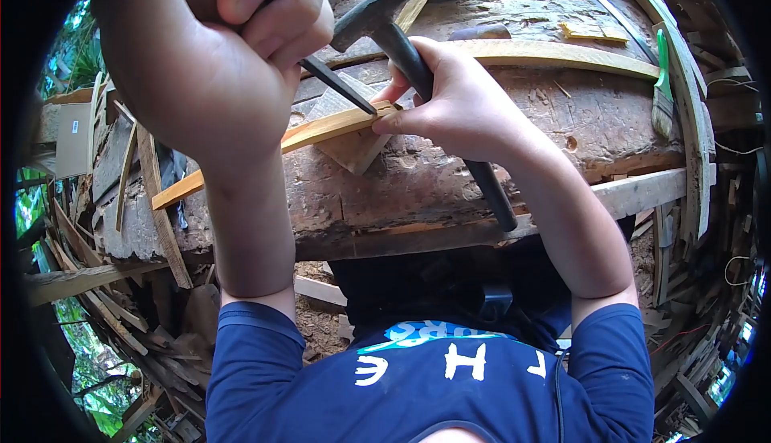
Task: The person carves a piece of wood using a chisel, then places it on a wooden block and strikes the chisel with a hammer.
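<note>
While the timber bench (602,114) spread beneath, the wooden strip (329,127) ran eight-to-two o'clock, its two-o'clock end pinched alongside the hammer (409,61) by the nearer right hand (454,102), the left hand (249,73) clenched round a chisel-like tool (341,87) angled there from ten.

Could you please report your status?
Left grip holding metal tool. Right grip holding wooden strip and hammer. Tool tip at strip's end; right thumb close by.

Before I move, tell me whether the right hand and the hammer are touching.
Touching: the head view shows the right hand around the hammer, its handle running between thumb and index finger.
</note>
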`<state>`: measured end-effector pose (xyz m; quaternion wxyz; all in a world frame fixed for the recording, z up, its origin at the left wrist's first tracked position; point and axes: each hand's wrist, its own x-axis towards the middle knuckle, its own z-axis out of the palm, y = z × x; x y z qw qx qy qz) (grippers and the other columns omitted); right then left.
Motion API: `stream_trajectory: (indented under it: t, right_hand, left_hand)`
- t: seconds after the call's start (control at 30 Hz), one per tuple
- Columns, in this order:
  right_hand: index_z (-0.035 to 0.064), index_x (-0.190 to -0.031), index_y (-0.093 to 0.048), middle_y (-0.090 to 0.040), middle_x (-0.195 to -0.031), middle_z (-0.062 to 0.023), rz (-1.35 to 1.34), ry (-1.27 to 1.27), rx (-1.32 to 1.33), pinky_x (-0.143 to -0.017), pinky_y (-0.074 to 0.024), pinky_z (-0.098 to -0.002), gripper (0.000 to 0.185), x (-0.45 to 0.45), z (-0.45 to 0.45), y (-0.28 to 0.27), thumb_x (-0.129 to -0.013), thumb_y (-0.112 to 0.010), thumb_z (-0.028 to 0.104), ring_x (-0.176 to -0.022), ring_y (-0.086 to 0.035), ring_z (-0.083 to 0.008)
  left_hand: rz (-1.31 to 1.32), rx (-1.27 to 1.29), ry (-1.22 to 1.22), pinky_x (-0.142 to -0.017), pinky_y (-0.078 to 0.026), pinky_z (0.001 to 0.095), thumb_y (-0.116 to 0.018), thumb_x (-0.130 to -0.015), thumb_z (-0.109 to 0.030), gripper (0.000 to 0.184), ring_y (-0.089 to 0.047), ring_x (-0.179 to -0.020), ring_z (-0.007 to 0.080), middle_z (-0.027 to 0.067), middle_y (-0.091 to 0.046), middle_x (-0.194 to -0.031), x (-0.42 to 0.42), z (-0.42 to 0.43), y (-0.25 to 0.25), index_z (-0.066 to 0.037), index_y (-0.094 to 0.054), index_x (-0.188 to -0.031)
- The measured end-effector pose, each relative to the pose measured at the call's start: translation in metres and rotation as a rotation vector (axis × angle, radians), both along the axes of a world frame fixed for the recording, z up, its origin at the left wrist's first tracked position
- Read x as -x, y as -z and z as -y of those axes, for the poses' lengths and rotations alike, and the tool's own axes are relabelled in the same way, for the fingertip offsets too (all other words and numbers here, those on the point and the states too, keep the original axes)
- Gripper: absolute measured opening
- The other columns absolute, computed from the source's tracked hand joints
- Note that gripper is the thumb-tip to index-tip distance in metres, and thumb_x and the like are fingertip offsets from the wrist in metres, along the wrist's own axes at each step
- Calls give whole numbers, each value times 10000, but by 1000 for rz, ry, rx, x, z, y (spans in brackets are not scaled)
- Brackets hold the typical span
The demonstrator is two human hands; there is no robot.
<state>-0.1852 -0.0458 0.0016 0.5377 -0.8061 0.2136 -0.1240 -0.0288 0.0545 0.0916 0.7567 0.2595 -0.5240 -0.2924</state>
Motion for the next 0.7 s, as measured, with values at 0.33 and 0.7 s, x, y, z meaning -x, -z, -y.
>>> stream_trajectory:
  t: [0.33, 0.7]
  right_hand:
    - [40, -901, -624, -641, -795, -71, -46, -3, -16, -751, -512, -332, 329, 1, -1, -6, -719, -870, 160, -758, -634, -196]
    - [32, -909, -621, -700, -856, -94, -55, -5, -18, -805, -525, -350, 329, 1, -1, -7, -726, -868, 150, -825, -671, -215]
  left_hand:
    - [-5, -6, 12, -354, -183, 227, -383, -1089, -519, 388, -225, -410, 59, -47, -316, -611, -1, -2, 1, -143, -459, -1029]
    - [14, -20, 34, -384, -203, 219, -405, -1083, -526, 394, -257, -447, 59, -38, -361, -657, -1, -3, 0, -139, -461, -1035]
